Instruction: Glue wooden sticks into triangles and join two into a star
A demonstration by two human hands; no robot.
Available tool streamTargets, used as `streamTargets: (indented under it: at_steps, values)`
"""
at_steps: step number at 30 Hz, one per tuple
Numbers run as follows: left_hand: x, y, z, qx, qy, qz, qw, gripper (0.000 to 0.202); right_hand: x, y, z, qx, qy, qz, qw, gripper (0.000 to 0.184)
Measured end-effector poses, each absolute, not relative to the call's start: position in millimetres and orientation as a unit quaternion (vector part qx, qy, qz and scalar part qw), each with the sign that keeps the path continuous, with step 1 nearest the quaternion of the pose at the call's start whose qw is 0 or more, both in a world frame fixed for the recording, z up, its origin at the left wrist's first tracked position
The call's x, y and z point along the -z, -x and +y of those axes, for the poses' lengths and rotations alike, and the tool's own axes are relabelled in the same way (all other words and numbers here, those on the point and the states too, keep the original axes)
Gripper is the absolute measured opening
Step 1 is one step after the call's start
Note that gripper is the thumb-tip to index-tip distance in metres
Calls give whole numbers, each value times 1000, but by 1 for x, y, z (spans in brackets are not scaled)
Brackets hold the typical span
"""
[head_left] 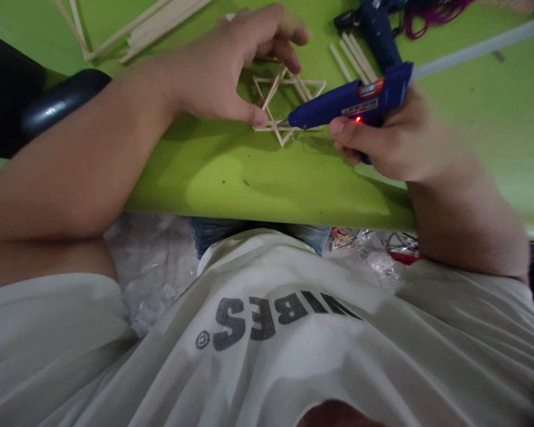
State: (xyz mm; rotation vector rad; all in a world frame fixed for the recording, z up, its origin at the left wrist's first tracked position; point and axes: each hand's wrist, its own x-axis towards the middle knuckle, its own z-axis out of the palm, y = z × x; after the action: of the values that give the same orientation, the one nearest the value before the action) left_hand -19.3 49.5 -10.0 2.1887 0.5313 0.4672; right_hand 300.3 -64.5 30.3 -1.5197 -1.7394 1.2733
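A small six-pointed star of thin wooden sticks (273, 90) lies on the green table near its front edge. My left hand (225, 68) arches over the star's left side, its thumb pressing the lower left corner and its fingers reaching to the top, steadying it. Wrapped round the handle of a blue hot glue gun (329, 110) is my right hand (382, 139). The gun's metal nozzle points left and meets the star's lower bar close to my left thumb. A red light glows on the gun, and a long translucent glue stick (480, 50) sticks out of its back.
Several short sticks (356, 56) lie beyond the gun, near a second dark blue glue gun (378, 32) and purple cord (436, 18). Longer flat sticks (169, 26) and a joined stick frame (88, 54) are at the back left. A shiny black object (64, 101) stands left.
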Motion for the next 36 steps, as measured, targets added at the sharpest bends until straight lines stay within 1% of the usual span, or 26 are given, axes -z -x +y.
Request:
streamTargets:
  at_steps: [3, 5, 7, 8, 9, 12, 14, 15, 16, 19, 20, 22, 24, 27, 28, 30, 32, 36]
  values:
    - [15, 22, 52, -184, -872, 208, 404, 122, -28, -300, -62, -479, 555, -631, 253, 63]
    - [19, 24, 55, -188, -876, 192, 401, 121, -26, -300, -61, -479, 558, -628, 255, 75]
    - [23, 27, 58, -196, -881, 163, 399, 110, -26, -300, -60, -478, 562, -623, 260, 77]
    - [25, 28, 60, -201, -883, 147, 397, 105, -26, -300, -60, -479, 563, -621, 262, 75]
    - [27, 29, 61, -206, -884, 134, 398, 104, -26, -300, -60, -481, 563, -620, 260, 72]
    - [28, 30, 62, -219, -881, 119, 401, 125, -30, -299, -61, -487, 557, -625, 247, 67]
    - [28, 31, 62, -228, -877, 123, 405, 131, -33, -297, -62, -487, 556, -627, 245, 69]
    - [27, 31, 61, -234, -871, 128, 413, 128, -34, -296, -62, -485, 555, -627, 250, 69]
    - [28, 30, 60, -246, -861, 133, 424, 118, -35, -295, -63, -483, 552, -629, 258, 67]
    - [31, 25, 57, -310, -821, 173, 448, 67, -35, -294, -63, -482, 535, -638, 272, 55]
    - [33, 22, 56, -333, -809, 199, 441, 58, -34, -294, -63, -483, 528, -641, 277, 51]
    - [37, 17, 54, -369, -797, 251, 408, 54, -32, -295, -63, -488, 517, -642, 285, 48]
    - [40, 12, 51, -383, -794, 289, 372, 48, -30, -296, -63, -496, 507, -639, 298, 49]
    - [39, 8, 47, -381, -798, 321, 339, 44, -27, -293, -62, -494, 499, -624, 342, 53]
    - [38, 7, 46, -375, -799, 329, 336, 43, -26, -292, -61, -491, 496, -617, 363, 52]
    - [37, 8, 45, -373, -799, 338, 329, 45, -24, -289, -58, -489, 488, -602, 399, 46]
    - [37, 9, 46, -381, -803, 331, 317, 47, -21, -287, -56, -495, 493, -584, 414, 43]
    - [40, 11, 51, -410, -809, 302, 294, 38, -16, -287, -52, -500, 502, -573, 412, 48]
